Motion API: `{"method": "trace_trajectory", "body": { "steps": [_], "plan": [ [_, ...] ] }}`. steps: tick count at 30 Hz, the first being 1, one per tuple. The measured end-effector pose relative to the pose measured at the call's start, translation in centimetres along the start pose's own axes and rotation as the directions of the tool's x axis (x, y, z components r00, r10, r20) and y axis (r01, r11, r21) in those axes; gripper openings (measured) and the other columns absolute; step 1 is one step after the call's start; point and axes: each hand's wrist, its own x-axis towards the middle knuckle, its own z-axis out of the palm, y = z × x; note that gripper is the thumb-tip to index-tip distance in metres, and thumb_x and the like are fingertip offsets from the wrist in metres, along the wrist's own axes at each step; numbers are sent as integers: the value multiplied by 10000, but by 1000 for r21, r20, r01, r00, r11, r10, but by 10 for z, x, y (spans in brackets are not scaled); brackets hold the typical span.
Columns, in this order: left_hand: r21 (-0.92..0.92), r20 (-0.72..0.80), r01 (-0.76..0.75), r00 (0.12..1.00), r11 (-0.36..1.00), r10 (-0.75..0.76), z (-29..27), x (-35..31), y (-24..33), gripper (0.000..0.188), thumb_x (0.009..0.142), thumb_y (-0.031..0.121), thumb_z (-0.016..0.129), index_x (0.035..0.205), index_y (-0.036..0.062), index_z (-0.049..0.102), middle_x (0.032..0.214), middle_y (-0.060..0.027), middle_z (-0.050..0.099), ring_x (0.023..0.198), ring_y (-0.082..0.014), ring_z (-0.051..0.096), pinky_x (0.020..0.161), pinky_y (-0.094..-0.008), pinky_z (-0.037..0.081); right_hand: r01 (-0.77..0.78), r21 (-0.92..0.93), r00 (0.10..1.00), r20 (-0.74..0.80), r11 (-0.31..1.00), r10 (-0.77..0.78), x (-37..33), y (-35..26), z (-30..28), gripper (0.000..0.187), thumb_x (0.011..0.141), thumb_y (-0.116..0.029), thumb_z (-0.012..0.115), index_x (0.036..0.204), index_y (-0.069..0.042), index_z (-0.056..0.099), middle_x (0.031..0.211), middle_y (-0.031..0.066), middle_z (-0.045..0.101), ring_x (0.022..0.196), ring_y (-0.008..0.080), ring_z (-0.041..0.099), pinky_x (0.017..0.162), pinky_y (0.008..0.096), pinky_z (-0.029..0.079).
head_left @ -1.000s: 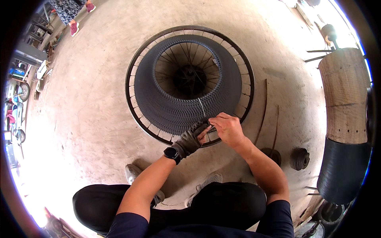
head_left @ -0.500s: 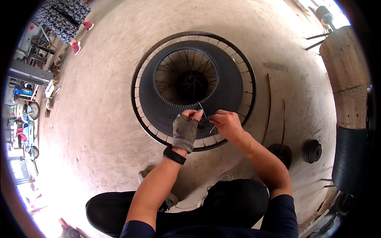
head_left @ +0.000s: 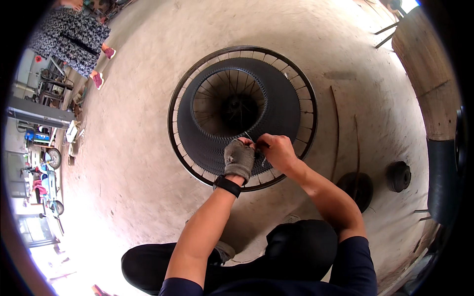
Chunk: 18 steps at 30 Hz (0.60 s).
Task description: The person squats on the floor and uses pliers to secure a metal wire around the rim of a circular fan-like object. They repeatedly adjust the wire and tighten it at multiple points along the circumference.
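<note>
A dark cone-shaped piece with a fine, toothed texture and a wide round opening lies within a spoked wheel on the floor. Both of my hands work close together at the near side of its opening. My left hand, in a worn grey fingerless glove, has its fingertips pinched beside a thin pale strand; what they grip is hidden. Just to the right, my bare right hand is closed, thumb and fingers pinching the strand, whose end hangs below them. A black watch circles my left wrist.
Two thin rods lie right of the wheel, near a dark round disc and a black roll. A wooden bench runs along the right. Another person stands upper left; a motorbike is parked far left.
The whole view has shifted slightly. My hands stay at the cone's near edge, with my fingers drawn a little closer together and less of the strand showing.
</note>
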Motion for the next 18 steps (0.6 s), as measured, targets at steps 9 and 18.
{"method": "trace_trajectory", "body": {
  "steps": [9, 18],
  "plan": [
    [644, 277, -532, 832, 550, 481, -15, -3, 17, 79, 906, 187, 572, 945, 124, 599, 950, -88, 628, 768, -318, 662, 623, -432, 523, -102, 47, 994, -26, 994, 104, -1, -2, 1, 197, 792, -87, 720, 918, -69, 570, 768, 149, 675, 766, 378, 667, 651, 461, 527],
    [495, 449, -711, 702, 500, 553, -38, 21, 21, 83, 850, 155, 618, 928, 127, 626, 896, -84, 626, 814, -307, 645, 660, -429, 522, -100, 246, 991, -66, 964, 119, -13, -13, -5, 170, 793, -90, 718, 908, -54, 598, 850, 145, 668, 824, 339, 667, 698, 435, 529]
  ]
}}
